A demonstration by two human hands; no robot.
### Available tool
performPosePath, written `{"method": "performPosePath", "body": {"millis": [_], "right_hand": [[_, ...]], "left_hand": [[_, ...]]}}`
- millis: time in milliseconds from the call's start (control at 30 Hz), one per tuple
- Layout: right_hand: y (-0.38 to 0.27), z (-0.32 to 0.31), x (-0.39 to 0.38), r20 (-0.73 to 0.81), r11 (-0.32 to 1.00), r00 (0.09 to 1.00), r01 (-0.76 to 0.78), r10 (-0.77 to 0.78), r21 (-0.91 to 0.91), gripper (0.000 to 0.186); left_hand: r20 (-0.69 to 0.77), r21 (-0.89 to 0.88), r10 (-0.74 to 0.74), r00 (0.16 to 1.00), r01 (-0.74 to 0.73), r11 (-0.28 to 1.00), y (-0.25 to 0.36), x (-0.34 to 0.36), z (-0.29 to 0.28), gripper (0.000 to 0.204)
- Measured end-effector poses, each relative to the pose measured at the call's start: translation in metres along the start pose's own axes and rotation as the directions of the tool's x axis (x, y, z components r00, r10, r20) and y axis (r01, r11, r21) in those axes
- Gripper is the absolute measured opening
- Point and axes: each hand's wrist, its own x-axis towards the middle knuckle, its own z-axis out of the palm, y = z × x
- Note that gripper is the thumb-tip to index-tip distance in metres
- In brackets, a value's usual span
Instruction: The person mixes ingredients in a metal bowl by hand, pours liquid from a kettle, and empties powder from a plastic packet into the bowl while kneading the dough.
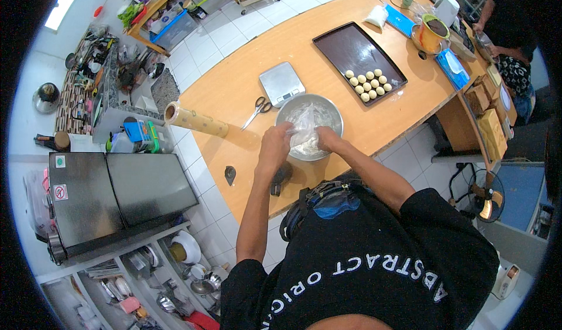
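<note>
A metal bowl (334,111) stands near the table edge in front of me, with whitish, floury material inside. A clear plastic bag (305,125) is bunched up in its middle. My left hand (279,140) pinches the bag's left side at the bowl's rim. On the other side, my right hand (328,138) reaches over the rim with fingers closed at the bag's lower right; its fingertips are partly hidden. Beyond the bowl are a digital kitchen scale (281,79) and black-handled scissors (257,111). Several pale dough balls (367,86) sit grouped on a dark baking tray (346,44).
A roll of plastic film (198,121) lies left of the bowl. A dark cup-like item (283,174) is by my left wrist. Farther right are a yellow tub (434,31) and a blue package (452,68). Another person (509,31) works at the far right.
</note>
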Motion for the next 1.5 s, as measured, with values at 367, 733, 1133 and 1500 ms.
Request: {"method": "performPosePath", "body": {"millis": [367,733,1133,1500], "right_hand": [[-0.001,-0.001,-0.003,-0.128,0.997,0.989,-0.070,0.073,0.023,0.022],[-0.009,-0.003,-0.002,0.025,0.999,0.999,-0.021,0.022,-0.024,0.033],[-0.010,-0.014,-0.004,0.136,0.994,0.986,-0.103,0.096,0.045,0.042],[0.000,-0.003,0.002,0.103,0.994,0.990,-0.099,0.094,0.047,0.038]], "left_hand": [[-0.031,0.000,0.040,0.999,-0.040,0.999,0.009,0.000,0.003,0.018],[0.143,0.191,0.044,0.989,-0.071,0.979,0.010,0.005,0.010,0.022],[0.161,0.041,0.031,0.986,-0.038,0.998,0.017,0.016,0.005,0.046],[0.283,0.128,0.029,0.959,-0.067,0.989,0.009,0.014,0.015,0.031]]}}
